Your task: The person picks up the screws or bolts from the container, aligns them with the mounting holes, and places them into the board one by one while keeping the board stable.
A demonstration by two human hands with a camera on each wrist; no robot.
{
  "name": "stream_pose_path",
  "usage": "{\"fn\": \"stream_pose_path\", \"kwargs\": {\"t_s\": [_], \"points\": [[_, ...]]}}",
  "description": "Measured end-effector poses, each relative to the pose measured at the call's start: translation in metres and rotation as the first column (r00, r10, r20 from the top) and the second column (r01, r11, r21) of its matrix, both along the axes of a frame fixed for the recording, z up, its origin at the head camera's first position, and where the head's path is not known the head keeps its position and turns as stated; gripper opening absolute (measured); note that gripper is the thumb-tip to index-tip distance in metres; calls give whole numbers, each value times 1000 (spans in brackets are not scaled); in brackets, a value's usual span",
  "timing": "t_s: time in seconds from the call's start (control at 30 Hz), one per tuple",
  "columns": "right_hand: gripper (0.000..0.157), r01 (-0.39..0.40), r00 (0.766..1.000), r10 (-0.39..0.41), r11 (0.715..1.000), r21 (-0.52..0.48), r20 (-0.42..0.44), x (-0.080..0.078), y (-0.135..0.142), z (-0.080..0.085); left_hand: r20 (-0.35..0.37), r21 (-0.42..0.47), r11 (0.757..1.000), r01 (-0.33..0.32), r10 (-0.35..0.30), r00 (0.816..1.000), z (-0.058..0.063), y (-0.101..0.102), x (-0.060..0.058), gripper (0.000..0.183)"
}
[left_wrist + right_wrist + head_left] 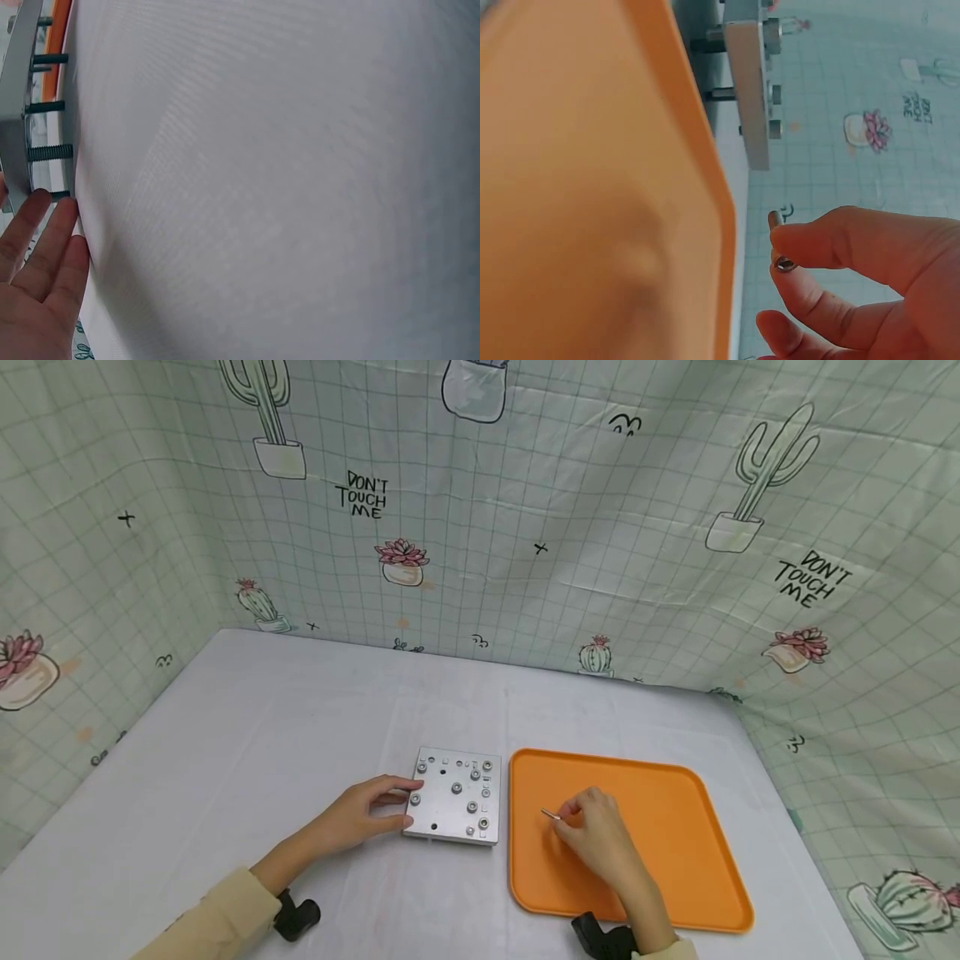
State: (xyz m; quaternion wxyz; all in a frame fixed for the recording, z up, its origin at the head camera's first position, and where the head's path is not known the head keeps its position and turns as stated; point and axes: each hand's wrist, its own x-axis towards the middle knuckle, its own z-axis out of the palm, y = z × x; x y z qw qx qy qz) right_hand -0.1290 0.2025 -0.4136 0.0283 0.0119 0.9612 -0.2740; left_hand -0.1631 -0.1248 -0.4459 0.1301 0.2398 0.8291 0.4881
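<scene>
A square silver metal plate [450, 810] has several socket-head screws standing in it, and its face also shows bare holes. In the left wrist view, threaded screw shanks [51, 153] stick out from its underside. My left hand [367, 810] rests against the plate's left edge, forefinger over the top and thumb near the front corner; the other fingers [46, 259] lie straight beside the shanks. Above the orange tray, my right hand [600, 835] pinches a small socket-head screw [775, 220] between thumb and forefinger. Its shank points left toward the plate.
An orange tray [675, 843] with a raised rim lies just right of the plate. Both are on a white-covered table [315, 718]. A patterned curtain [480, 585] rises behind and at both sides. Black wrist mounts [296, 917] show on both forearms.
</scene>
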Motion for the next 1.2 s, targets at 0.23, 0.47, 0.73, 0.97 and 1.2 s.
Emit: {"fn": "stream_pose_path", "kwargs": {"t_s": [0.23, 0.47, 0.73, 0.97, 1.2], "points": [[12, -47, 998, 48, 998, 30, -43, -14, -15, 16, 9, 4, 1000, -2, 2, 1000, 0, -1, 0, 49], [12, -110, 991, 116, 989, 96, -61, -34, -39, 36, 5, -6, 1000, -5, 5, 1000, 1, 0, 0, 49], [13, -218, 973, 222, 973, 78, -53, -56, -69, 50, 2, 0, 1000, 3, -3, 1000, -2, -1, 0, 49], [12, -286, 956, 291, 951, 117, -32, -72, -90, 46, -6, 7, 1000, 1, -1, 1000, -4, -1, 0, 49], [17, -347, 937, 349, 923, 166, 15, -81, -105, 38, -20, 19, 1000, 5, -5, 1000, -4, 0, 0, 48]]}}
